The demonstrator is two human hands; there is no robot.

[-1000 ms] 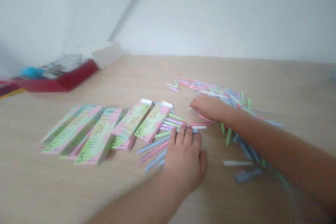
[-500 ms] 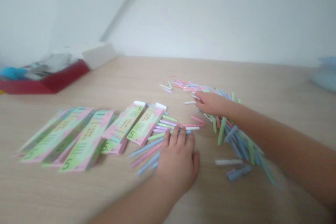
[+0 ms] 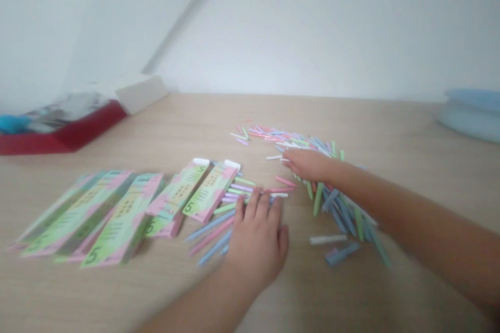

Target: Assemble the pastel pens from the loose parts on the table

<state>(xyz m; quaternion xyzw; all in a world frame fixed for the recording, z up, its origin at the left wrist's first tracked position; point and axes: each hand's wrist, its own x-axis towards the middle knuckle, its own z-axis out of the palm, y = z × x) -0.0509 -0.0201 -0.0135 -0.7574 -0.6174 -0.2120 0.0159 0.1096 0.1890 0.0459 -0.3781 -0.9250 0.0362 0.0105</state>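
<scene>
Looking down through the head camera, we see our left hand (image 3: 255, 239) lying palm down on the pale wooden worktop (image 3: 410, 166). Its fingers are spread flat and its grip is released. It presses on a small row of thin pastel sticks (image 3: 213, 223) in blue, pink, green and purple, and closes on none of them. That row lies just right of two flat green-and-pink printed card packs with white ends (image 3: 211, 190). Blur keeps us from saying whether the sticks touch the packs or slip under their edge.

Our right hand (image 3: 308, 165) reaches forward to the near-left rim of the big loose heap of pastel sticks (image 3: 308, 143). Its fingers curl down there, with the tips just beside a lone white stick (image 3: 273, 157). We cannot tell whether that grip has pinched a stick, as the fingertips are blurred.

Left of the two packs, a fanned spread of further green-and-pink packs (image 3: 97, 213) lies overlapping, and the nearest ones show a 5.

As far as this shows, a good number of packs are laid out and one small batch of sticks is lined up under the left hand. The greater part of the sticks lies unsorted in the heap and under the right forearm.

At the far left stands a red tray (image 3: 74, 130) with blurred contents, and a white box (image 3: 140, 91) sits behind it. At the far right is a pale blue round container (image 3: 472, 112).
</scene>
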